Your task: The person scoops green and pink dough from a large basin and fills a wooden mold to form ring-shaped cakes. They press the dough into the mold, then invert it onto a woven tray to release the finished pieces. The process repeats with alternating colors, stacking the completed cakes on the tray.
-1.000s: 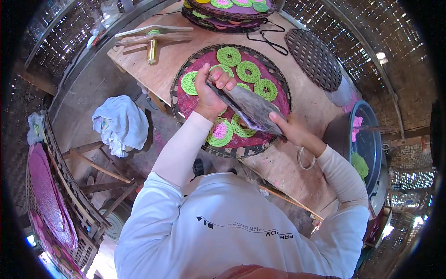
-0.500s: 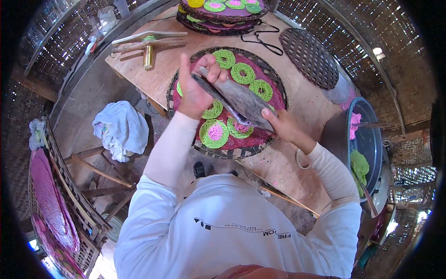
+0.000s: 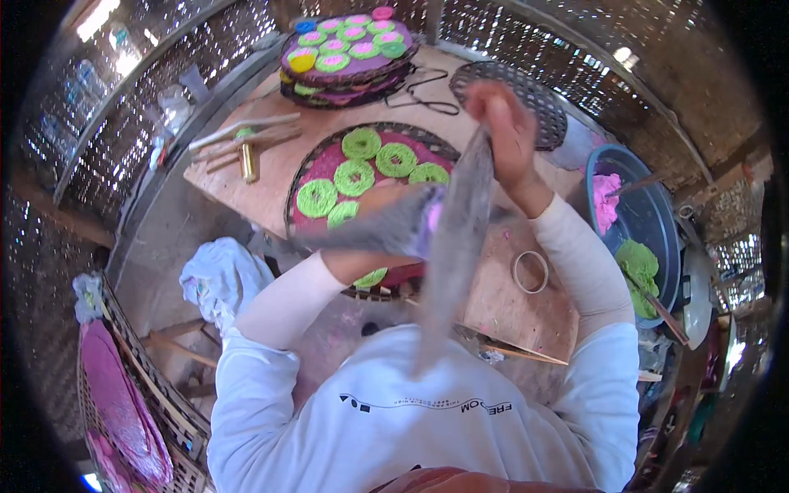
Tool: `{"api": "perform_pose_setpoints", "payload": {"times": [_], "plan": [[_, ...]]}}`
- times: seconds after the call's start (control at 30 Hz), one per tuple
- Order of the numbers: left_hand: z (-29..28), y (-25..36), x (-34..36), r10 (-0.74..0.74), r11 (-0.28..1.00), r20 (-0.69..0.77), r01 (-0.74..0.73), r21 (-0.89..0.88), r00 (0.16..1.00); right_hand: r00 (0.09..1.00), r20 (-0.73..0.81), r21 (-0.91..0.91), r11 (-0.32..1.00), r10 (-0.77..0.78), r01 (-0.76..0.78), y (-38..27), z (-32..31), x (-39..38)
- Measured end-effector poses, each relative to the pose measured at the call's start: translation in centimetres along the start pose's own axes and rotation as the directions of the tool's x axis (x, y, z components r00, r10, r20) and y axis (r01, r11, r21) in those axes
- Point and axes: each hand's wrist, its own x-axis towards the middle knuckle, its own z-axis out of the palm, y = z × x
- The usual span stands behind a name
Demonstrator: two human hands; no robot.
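Two long grey wooden pieces, blurred by motion, are apart over the near side of the round tray. My right hand (image 3: pixel 511 144) is closed on the upper end of the upright grey board (image 3: pixel 460 226), which points down toward my shirt. The other grey piece (image 3: pixel 353 230) lies crosswise at my left hand (image 3: pixel 349 267), with a pink and purple patch at its inner end. That piece covers most of the left fingers, which seem wrapped round it. Beneath is a woven tray (image 3: pixel 293 185) with a dark pink sheet and several green lacy rings (image 3: pixel 354 177).
Stacked trays of rings (image 3: pixel 345 53) stand at the back, beside a dark woven mat (image 3: pixel 526 103). A blue basin (image 3: pixel 637 209) with pink and green dough is at right. Sticks and a brass cylinder (image 3: pixel 248 162) lie at the table's left, a pale hoop (image 3: pixel 530 272) near my right forearm.
The grey pieces, held together before, have swung apart. My right hand has risen toward the back with one, and my left hand has come lower and nearer. The view has shifted.
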Motion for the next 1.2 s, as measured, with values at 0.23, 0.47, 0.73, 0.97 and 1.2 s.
{"api": "perform_pose_setpoints", "payload": {"times": [0.23,0.47,0.73,0.97,1.2], "plan": [[-1.9,4.0,2.8,0.081,0.828,0.155,-0.153,0.539,0.985,0.897,0.229,-0.091,0.926,0.377,-0.366,-7.3,-1.8,-2.9],[0.3,2.8,3.8,0.077,0.922,0.670,0.202,-0.329,0.739,0.804,0.570,-0.366,0.929,0.169,0.064,-15.5,-7.2,-6.8],[7.5,4.6,7.5,0.252,0.515,0.434,0.260,-0.817,0.865,0.742,-0.668,0.414,0.851,0.044,0.323,-12.4,-20.4,-3.7],[15.2,3.5,16.4,-0.314,0.444,-0.189,-0.032,-0.895,0.931,0.927,-0.206,0.535,0.829,0.314,-0.162,-4.8,-22.1,-4.2],[24.2,-0.3,21.8,0.180,0.782,-0.633,0.282,0.557,0.753,0.888,0.422,-0.863,-0.220,0.185,0.455,1.4,-33.5,-4.4]]}}
